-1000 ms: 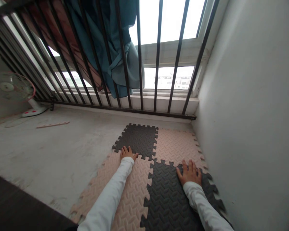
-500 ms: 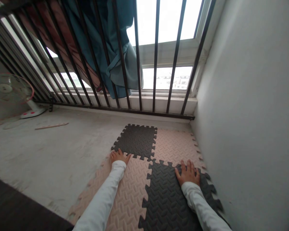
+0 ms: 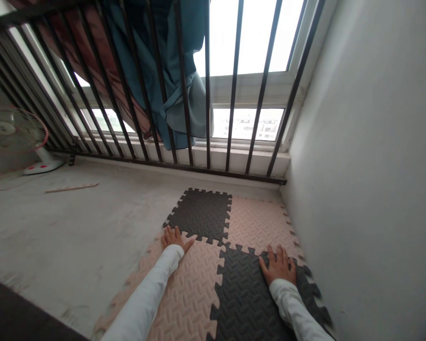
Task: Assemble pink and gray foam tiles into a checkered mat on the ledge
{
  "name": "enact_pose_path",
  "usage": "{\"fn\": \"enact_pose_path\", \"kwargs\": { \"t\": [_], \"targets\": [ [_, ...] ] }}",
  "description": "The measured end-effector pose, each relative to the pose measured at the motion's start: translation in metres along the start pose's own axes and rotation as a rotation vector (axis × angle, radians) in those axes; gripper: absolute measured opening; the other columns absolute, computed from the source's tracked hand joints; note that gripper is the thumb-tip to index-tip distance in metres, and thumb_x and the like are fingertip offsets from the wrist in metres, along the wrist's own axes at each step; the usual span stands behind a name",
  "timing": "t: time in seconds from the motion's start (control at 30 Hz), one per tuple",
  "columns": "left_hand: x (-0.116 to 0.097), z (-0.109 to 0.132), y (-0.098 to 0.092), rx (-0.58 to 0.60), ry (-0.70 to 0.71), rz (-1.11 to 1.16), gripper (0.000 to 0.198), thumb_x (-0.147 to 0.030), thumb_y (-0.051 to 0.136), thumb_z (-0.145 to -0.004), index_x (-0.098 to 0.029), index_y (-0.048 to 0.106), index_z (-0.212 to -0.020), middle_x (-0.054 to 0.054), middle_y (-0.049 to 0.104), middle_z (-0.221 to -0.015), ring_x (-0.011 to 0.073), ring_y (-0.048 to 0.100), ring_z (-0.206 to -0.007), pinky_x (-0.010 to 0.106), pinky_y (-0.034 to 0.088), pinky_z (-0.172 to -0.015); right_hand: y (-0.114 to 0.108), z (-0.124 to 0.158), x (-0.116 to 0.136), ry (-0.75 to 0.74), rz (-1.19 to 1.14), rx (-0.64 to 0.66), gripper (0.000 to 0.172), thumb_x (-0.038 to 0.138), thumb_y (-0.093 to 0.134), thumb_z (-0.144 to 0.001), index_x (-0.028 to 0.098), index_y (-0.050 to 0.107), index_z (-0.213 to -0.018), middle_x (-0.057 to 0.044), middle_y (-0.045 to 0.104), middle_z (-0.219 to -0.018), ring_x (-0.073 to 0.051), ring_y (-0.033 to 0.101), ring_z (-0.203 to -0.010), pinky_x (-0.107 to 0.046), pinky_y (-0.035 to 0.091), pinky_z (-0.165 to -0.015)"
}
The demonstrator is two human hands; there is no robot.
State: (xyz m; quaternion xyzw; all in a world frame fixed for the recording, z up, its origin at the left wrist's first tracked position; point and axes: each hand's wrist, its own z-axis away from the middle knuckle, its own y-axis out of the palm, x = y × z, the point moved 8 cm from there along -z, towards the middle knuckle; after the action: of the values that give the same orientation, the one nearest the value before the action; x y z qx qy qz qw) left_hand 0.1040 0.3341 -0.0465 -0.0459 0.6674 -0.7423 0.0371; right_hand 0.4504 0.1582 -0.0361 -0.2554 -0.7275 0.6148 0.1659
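Four square interlocking foam tiles with a raised tread pattern and toothed edges lie flat in a two-by-two checkered layout near the far right corner of the pale grey concrete floor (image 3: 99, 237). The far-left tile is the small-looking black foam tile (image 3: 202, 215); its right edge meets the far pink foam tile (image 3: 259, 220), which lies just beside the smooth white wall (image 3: 369, 166) along the floor's right edge. The near row comprises the near pink foam tile (image 3: 190, 284) at left and the near black foam tile (image 3: 248, 298) at right; both extend past the lower frame edge. The left hand (image 3: 175, 238) rests palm down at the far left corner of the near pink foam tile, fingers spread toward the seam, grasping nothing. The right hand (image 3: 279, 267) rests palm down near the far edge of the near black foam tile, fingers extended, also grasping nothing. A dark metal barred railing (image 3: 234, 174) follows the floor's far edge, with a draped blue cloth (image 3: 145, 57) behind it. Near the far left corner stands a white-and-pink electric fan (image 3: 14, 130); a thin brown strip (image 3: 72, 188) lies on the floor nearby.
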Motion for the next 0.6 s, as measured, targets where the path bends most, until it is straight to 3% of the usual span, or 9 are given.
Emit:
{"fn": "enact_pose_path", "kwargs": {
  "t": [0.2, 0.3, 0.4, 0.47, 0.6],
  "targets": [
    [0.0, -0.01, 0.015, 0.034, -0.028, 0.001, 0.096, -0.071, 0.038, -0.058, -0.013, 0.015, -0.132, 0.018, 0.008, -0.139, 0.0293, 0.001, -0.127, 0.047, 0.003, -0.099, -0.003, -0.003, 0.01, 0.012, 0.05, 0.042, 0.056, 0.047, 0.031, -0.076, 0.019, 0.036, -0.125, -0.013, 0.027, -0.134, -0.026, 0.023, -0.122, -0.052, 0.014, -0.095],
    [0.0, -0.012, 0.021, 0.035, -0.025, 0.029, 0.098, -0.071, 0.039, -0.057, -0.013, 0.015, -0.132, 0.018, 0.007, -0.139, 0.0298, -0.001, -0.127, 0.049, 0.001, -0.099, -0.02, -0.034, 0.056, -0.092, 0.024, 0.092, 0.054, 0.038, 0.032, -0.077, 0.018, 0.032, -0.127, -0.01, 0.021, -0.137, -0.025, 0.017, -0.124, -0.053, 0.012, -0.096],
    [0.0, -0.013, 0.024, 0.038, -0.021, 0.042, 0.098, -0.072, 0.039, -0.056, -0.014, 0.014, -0.132, 0.017, 0.005, -0.14, 0.03, -0.003, -0.127, 0.05, -0.001, -0.098, -0.029, -0.082, 0.111, -0.164, -0.065, 0.244, 0.056, 0.035, 0.03, -0.078, 0.012, 0.026, -0.129, -0.01, 0.023, -0.136, -0.02, 0.018, -0.124, -0.043, 0.015, -0.099],
    [0.0, -0.013, 0.024, 0.047, -0.025, 0.047, 0.097, -0.071, 0.04, -0.056, -0.015, 0.014, -0.132, 0.017, 0.004, -0.14, 0.0302, -0.003, -0.127, 0.051, -0.002, -0.098, -0.028, -0.113, 0.141, -0.187, -0.109, 0.345, 0.063, 0.039, 0.032, -0.078, 0.007, 0.02, -0.131, -0.011, 0.02, -0.137, -0.02, 0.017, -0.125, -0.038, 0.02, -0.099],
    [0.0, -0.013, 0.023, 0.06, -0.025, 0.062, 0.098, -0.07, 0.043, -0.055, -0.016, 0.015, -0.132, 0.017, 0.003, -0.14, 0.0303, -0.004, -0.127, 0.051, -0.003, -0.098, -0.017, -0.154, 0.175, -0.248, -0.12, 0.368, 0.062, 0.044, 0.025, -0.081, 0.011, 0.015, -0.132, -0.008, 0.017, -0.138, -0.017, 0.013, -0.126, -0.04, 0.01, -0.102]
  ]
}}
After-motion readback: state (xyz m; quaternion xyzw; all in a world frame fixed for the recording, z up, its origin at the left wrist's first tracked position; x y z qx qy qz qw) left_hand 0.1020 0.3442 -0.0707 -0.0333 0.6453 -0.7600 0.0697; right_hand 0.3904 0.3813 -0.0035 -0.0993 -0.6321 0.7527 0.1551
